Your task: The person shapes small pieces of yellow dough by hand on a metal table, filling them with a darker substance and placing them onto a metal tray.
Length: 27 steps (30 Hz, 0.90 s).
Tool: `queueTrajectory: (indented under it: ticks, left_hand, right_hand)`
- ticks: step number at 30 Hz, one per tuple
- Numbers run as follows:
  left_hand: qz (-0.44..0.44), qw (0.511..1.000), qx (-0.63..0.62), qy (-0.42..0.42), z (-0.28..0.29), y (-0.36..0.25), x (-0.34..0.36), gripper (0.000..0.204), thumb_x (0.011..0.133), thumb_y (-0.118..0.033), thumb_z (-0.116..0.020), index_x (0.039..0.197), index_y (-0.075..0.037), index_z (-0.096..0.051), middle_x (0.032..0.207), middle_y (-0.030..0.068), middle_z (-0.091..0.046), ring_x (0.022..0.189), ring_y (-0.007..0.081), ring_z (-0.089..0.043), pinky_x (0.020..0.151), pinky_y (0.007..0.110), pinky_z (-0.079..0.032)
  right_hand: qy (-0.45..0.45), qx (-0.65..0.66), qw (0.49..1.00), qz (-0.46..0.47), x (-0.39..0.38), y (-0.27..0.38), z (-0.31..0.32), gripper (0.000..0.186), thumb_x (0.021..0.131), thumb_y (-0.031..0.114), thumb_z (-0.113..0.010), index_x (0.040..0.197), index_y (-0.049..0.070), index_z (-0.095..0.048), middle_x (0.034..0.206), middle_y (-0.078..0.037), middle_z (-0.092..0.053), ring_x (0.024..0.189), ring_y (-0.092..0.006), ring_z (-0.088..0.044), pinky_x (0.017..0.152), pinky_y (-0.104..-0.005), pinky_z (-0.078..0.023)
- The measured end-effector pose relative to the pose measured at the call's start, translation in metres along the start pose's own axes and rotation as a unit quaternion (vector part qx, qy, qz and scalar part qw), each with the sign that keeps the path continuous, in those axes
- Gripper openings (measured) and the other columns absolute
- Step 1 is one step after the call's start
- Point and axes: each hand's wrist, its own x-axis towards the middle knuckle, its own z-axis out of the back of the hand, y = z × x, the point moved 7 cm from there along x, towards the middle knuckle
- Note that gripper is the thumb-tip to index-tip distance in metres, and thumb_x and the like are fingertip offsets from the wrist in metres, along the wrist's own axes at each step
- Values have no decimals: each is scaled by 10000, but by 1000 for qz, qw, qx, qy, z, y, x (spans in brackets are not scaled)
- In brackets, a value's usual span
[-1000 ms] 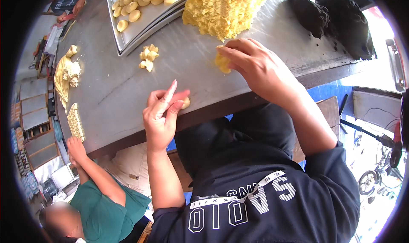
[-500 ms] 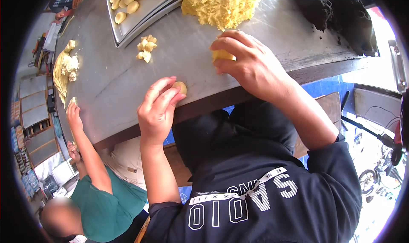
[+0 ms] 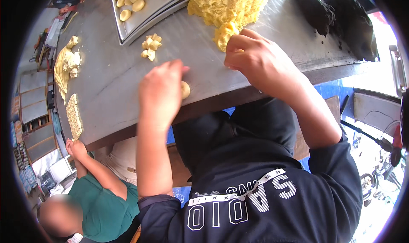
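My left hand (image 3: 161, 90) is over the near part of the metal table, back upward, its fingers smeared by motion. Right beside it lies a small round dough piece (image 3: 185, 90), partly hidden by the hand. Beyond it is a little cluster of pale dough pieces (image 3: 151, 47). My right hand (image 3: 255, 55) is curled with its fingers together, and a trace of yellow dough shows between them. Touching distance from its knuckles is a yellow dough lump (image 3: 226, 35), against the near edge of a big crumbly yellow dough mass (image 3: 230, 4).
A metal tray (image 3: 123, 34) with several flattened dough rounds stands at the far left. Black plastic bags (image 3: 341, 21) lie at the far right. On the left are filling-topped dough (image 3: 68, 66), a patterned dough slab (image 3: 73, 115) and a co-worker in a green shirt (image 3: 102, 204).
My left hand has let go of the round dough piece and moved up a little. The yellow dough lump now rests by the big mass. The co-worker's hands have drawn back from the table.
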Motion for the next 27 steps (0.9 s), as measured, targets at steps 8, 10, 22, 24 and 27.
queueTrajectory:
  ticks: [8, 10, 22, 24, 27]
  left_hand:
    - [-2, 970, -242, -19, -9, 33, -40, 98, 1088, -54, -774, 1135, -31, -692, 1203, 103, -786, 993, 232, -791, 842, 371, -629]
    - [29, 839, -541, -54, -20, 60, -55, 305, 1066, -72, -823, 1327, -27, -670, 1388, 153, -757, 1066, 240, -799, 916, 388, -659]
    - [167, 960, -193, -119, -9, 127, 8, 282, 1065, -233, -837, 1235, -9, -811, 1185, 131, -829, 1093, 276, -793, 966, 400, -623]
    - [234, 930, -269, -89, -20, 130, -10, 255, 1058, -189, -835, 1241, -13, -805, 1142, 130, -835, 1100, 290, -793, 961, 413, -626]
    - [61, 973, 9, -223, 3, 104, -46, 196, 1121, -128, -741, 1276, -25, -803, 1132, 141, -835, 983, 290, -803, 926, 421, -626]
  right_hand:
    - [-103, 103, 988, -47, -28, -1, 8, 176, 915, 63, -844, 1091, 80, -842, 1216, -79, -770, 1151, -313, -719, 981, -420, -623]
    - [-112, 39, 992, -52, -26, 2, 5, 162, 928, 73, -847, 1088, 100, -843, 1241, -61, -750, 1144, -316, -706, 974, -434, -626]
    - [-130, 1, 991, -36, -40, -6, -7, 193, 852, 118, -768, 1039, 106, -811, 1213, -57, -719, 1132, -302, -680, 961, -413, -619]
    - [-110, 16, 993, -26, -41, -3, -8, 237, 851, 120, -772, 1085, 105, -807, 1238, -66, -718, 1139, -307, -686, 963, -415, -623]
    - [-165, 90, 973, -137, -43, -9, -3, 302, 838, 126, -776, 1137, 85, -766, 1227, -88, -703, 1128, -322, -699, 935, -433, -632]
